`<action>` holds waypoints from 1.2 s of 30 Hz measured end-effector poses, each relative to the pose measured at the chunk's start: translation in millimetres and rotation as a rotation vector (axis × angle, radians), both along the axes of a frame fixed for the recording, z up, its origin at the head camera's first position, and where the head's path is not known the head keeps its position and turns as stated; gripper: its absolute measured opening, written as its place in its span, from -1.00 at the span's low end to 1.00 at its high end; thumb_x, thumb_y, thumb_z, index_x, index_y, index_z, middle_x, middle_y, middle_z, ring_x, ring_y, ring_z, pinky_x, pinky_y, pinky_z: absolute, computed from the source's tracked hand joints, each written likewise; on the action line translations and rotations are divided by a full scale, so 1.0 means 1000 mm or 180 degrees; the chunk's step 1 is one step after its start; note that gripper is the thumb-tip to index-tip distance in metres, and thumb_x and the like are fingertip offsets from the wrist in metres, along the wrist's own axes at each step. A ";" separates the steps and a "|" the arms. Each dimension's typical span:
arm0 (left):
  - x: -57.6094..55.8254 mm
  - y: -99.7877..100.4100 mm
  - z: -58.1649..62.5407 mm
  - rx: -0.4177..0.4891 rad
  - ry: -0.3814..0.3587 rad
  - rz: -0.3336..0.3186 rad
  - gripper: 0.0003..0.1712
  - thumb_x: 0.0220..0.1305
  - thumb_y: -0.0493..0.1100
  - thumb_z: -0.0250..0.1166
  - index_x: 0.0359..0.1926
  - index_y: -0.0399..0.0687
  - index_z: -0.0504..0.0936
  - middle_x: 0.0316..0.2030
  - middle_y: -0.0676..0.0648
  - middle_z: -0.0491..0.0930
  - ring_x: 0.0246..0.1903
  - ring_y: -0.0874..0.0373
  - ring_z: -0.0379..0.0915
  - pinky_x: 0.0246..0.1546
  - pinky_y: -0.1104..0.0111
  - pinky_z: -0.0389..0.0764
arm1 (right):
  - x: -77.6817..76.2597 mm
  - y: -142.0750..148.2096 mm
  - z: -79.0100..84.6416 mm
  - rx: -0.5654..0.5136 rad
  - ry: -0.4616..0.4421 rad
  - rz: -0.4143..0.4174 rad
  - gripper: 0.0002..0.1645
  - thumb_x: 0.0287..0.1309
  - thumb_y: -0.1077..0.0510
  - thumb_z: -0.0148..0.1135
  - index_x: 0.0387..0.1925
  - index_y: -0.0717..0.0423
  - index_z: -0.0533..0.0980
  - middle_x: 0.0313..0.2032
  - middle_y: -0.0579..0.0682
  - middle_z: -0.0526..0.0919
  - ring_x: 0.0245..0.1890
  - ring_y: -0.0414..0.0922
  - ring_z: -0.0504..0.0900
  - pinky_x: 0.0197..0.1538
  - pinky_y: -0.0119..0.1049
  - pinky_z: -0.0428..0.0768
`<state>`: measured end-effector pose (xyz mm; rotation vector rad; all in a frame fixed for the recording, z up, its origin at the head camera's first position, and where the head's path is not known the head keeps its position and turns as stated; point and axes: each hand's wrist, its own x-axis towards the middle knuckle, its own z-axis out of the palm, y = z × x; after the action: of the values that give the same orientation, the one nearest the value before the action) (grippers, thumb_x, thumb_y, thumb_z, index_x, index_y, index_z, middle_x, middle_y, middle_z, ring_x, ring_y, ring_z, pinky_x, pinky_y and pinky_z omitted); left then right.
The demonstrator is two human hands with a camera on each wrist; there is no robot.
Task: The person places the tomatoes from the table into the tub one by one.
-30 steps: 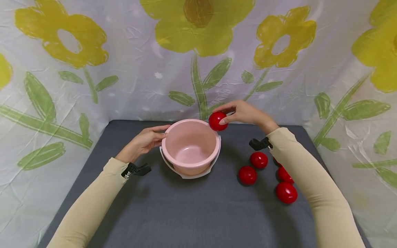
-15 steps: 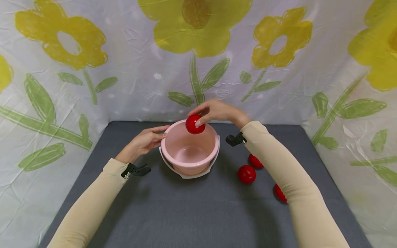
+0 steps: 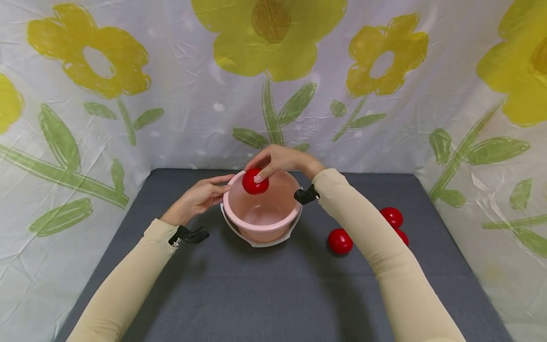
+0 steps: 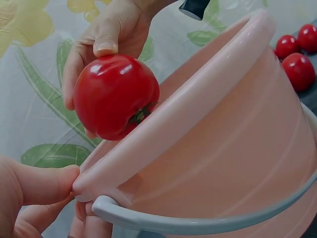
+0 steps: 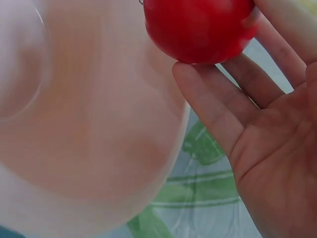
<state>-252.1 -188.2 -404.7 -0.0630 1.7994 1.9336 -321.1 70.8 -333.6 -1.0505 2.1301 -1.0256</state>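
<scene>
A pink bucket (image 3: pixel 261 227) with a pale handle (image 4: pixel 198 224) stands on the dark cloth; its inside shows no objects in the head view. My left hand (image 3: pixel 203 195) pinches its rim at the left, thumb on the rim and fingers beneath, as the left wrist view shows. Over the bucket's mouth, near the back left of the rim, my right hand (image 3: pixel 279 159) holds a red tomato (image 4: pixel 116 96) between thumb and fingers. Green stem leaves show on the tomato's lower side. In the right wrist view the tomato (image 5: pixel 200 29) rests at the fingertips above the bucket's inner wall.
Right of the bucket lie several more tomatoes; one (image 3: pixel 340 241) is nearest, another (image 3: pixel 391 217) lies beyond my right sleeve, which covers part of the group. A flowered curtain (image 3: pixel 188 95) hangs behind and beside the dark cloth (image 3: pixel 239 294).
My right hand has carried the tomato leftward, from beside the bucket's right rim to over the left part of its mouth. My left hand keeps its place on the rim.
</scene>
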 end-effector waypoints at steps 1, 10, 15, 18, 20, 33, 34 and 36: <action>0.000 0.000 0.000 0.0002 -0.0003 0.0007 -0.35 0.43 -0.31 0.11 0.50 -0.11 0.21 -0.18 0.23 0.70 -0.23 0.35 0.67 -0.18 0.49 0.70 | 0.000 -0.001 -0.001 0.0006 -0.0009 0.0013 -0.47 0.15 0.15 0.38 0.18 0.11 0.58 0.05 0.05 0.71 0.03 -0.07 0.65 0.06 -0.22 0.69; 0.000 0.000 -0.003 0.0047 -0.0040 0.0072 -0.36 0.44 -0.32 0.09 0.49 -0.09 0.22 -0.22 0.26 0.70 -0.26 0.33 0.67 -0.18 0.46 0.71 | 0.005 -0.013 -0.007 0.0146 -0.0115 0.0027 -0.46 0.14 0.17 0.40 0.18 0.13 0.57 0.09 0.08 0.68 0.08 -0.06 0.64 0.12 -0.22 0.67; -0.001 -0.001 -0.004 0.0078 -0.0044 0.0074 -0.37 0.44 -0.32 0.08 0.49 -0.08 0.23 -0.21 0.25 0.69 -0.25 0.32 0.69 -0.18 0.45 0.72 | 0.007 -0.017 -0.011 0.0189 -0.0130 0.0053 -0.48 0.14 0.19 0.40 0.16 0.13 0.58 0.09 0.08 0.68 0.08 -0.06 0.64 0.11 -0.24 0.67; 0.000 -0.001 -0.003 0.0090 -0.0031 0.0067 -0.37 0.45 -0.31 0.08 0.49 -0.08 0.22 -0.20 0.25 0.69 -0.25 0.32 0.69 -0.18 0.45 0.71 | 0.008 -0.020 -0.014 0.0222 -0.0105 0.0093 -0.50 0.14 0.20 0.40 0.14 0.13 0.58 0.09 0.09 0.67 0.07 -0.05 0.64 0.10 -0.25 0.67; 0.001 -0.001 -0.002 0.0081 -0.0016 0.0051 -0.36 0.45 -0.31 0.08 0.50 -0.08 0.22 -0.19 0.25 0.68 -0.25 0.33 0.69 -0.18 0.45 0.71 | 0.008 -0.022 -0.015 0.0247 -0.0094 0.0111 -0.51 0.15 0.20 0.39 0.14 0.13 0.58 0.10 0.09 0.67 0.07 -0.05 0.63 0.10 -0.26 0.67; 0.001 0.000 -0.003 0.0108 -0.0024 0.0078 -0.37 0.46 -0.30 0.08 0.50 -0.08 0.21 -0.20 0.27 0.70 -0.25 0.37 0.68 -0.18 0.48 0.70 | 0.011 -0.025 -0.022 0.0299 -0.0179 0.0129 -0.50 0.16 0.16 0.38 0.16 0.08 0.57 0.13 0.04 0.65 0.14 -0.06 0.60 0.15 -0.24 0.65; 0.001 0.000 -0.003 0.0108 -0.0030 0.0076 -0.37 0.46 -0.30 0.08 0.50 -0.08 0.21 -0.20 0.27 0.70 -0.25 0.37 0.68 -0.17 0.48 0.70 | 0.011 -0.025 -0.022 0.0286 -0.0179 0.0135 -0.49 0.16 0.15 0.39 0.16 0.08 0.57 0.13 0.05 0.65 0.14 -0.07 0.60 0.16 -0.24 0.64; 0.001 -0.001 -0.003 0.0093 -0.0043 0.0069 -0.37 0.46 -0.30 0.08 0.50 -0.06 0.21 -0.19 0.27 0.70 -0.23 0.37 0.68 -0.16 0.48 0.70 | 0.010 -0.024 -0.022 0.0250 -0.0164 0.0143 -0.48 0.15 0.15 0.41 0.17 0.09 0.58 0.13 0.07 0.66 0.15 -0.07 0.62 0.19 -0.24 0.62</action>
<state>-250.9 -189.0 -408.2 -0.0859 1.7685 1.9695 -310.9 46.6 -355.2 -1.0189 2.0787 -0.9303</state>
